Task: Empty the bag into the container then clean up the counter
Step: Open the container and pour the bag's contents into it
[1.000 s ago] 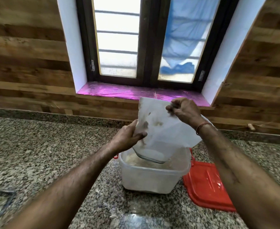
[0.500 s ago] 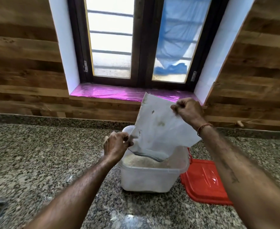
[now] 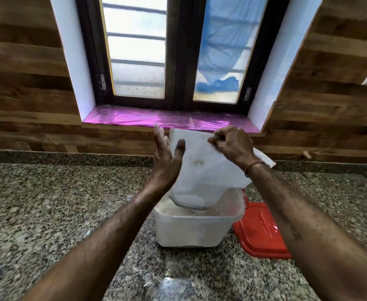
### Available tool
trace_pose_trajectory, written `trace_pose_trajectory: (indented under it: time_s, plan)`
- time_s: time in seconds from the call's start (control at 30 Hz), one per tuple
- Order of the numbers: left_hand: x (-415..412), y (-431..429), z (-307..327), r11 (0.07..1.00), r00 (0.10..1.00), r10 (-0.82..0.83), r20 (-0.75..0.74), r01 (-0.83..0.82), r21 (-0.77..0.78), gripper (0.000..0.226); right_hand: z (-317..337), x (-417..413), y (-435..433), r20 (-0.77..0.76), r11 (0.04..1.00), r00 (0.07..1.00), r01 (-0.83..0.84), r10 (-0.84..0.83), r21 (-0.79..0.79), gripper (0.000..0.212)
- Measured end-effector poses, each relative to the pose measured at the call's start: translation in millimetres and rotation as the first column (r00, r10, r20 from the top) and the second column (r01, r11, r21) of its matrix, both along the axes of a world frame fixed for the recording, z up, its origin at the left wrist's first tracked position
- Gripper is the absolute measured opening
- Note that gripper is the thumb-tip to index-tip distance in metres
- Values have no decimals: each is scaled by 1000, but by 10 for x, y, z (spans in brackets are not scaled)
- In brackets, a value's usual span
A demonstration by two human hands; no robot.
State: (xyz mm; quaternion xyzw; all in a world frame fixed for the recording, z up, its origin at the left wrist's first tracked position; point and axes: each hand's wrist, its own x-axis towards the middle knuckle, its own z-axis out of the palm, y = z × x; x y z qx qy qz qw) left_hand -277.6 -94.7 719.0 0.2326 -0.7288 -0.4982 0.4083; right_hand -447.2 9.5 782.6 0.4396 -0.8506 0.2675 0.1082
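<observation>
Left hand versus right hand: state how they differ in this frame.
The left hand is open, fingers straight, against the bag's left side; the right hand is curled, pinching the bag's top edge. The right wrist wears a red thread band; the left shows none. Both are raised at the bag above the container.

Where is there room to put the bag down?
Left of the container, the granite counter lies bare back to the wall. In front of it is bare counter too. Right of it is crowded: the red lid lies there.

home kitchen: granite counter [image 3: 48, 213], wood-panelled wall [image 3: 22, 83], window [image 3: 169, 51]
</observation>
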Motion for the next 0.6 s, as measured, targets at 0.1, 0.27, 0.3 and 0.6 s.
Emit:
trace_pose_trajectory:
  time_s: [0.1,0.27,0.3,0.6]
  plan:
    - [56,-142,36,952,956,-272,107,252,173,62,19,-23,-3,-4,999,1000,23,-23,-33,32]
    - [160,-260,-266,921,939,-321,123,279,271,34,2,-78,54,74,997,996,-35,40,-65,33]
    - [146,-255,-296,921,957,-281,70,249,299,28,2,-98,51,90,996,994,-62,67,-62,33]
    - [125,-407,-442,774,952,-173,-254,291,563,58,-59,-603,573,141,994,990,-23,7,109,26]
